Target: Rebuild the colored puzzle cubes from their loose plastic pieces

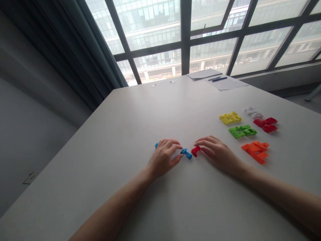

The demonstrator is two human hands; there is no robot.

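Observation:
My left hand (165, 154) rests low over the table, thumb and index finger at the left end of a small blue plastic block piece (187, 154). Another bit of blue (156, 145) shows past its knuckles, mostly hidden by the hand. Facing it from the right, my right hand (215, 152) pinches a small curved red block piece (195, 151) between fingertips and thumb. A narrow gap separates the red and blue pieces.
On the white table (100, 174), to the right, lie a yellow piece group (230, 117), a green one (242, 131), an orange one (256, 151), a red one (265, 124) and a white one (253, 112). Papers (204, 74) and a blue pen (219, 79) lie by the window.

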